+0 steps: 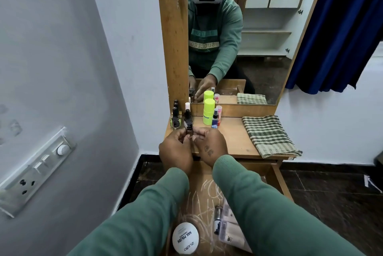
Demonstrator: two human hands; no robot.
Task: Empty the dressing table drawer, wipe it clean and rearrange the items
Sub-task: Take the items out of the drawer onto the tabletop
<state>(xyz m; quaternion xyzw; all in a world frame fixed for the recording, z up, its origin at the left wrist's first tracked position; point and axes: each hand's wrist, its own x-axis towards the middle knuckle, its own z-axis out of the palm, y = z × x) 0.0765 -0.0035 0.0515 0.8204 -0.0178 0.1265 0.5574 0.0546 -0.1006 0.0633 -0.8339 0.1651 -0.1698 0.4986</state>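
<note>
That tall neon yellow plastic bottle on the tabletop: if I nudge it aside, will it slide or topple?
The tall neon yellow plastic bottle stands upright on a narrow base, so a high push would probably tip it. It could knock the small blue spray bottle close beside it. Being cylindrical, it may roll once down.

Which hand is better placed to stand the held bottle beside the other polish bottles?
Probably left. Both left hand and right hand hold the bottle, but the polish bottles stand directly ahead of the left one.
</note>
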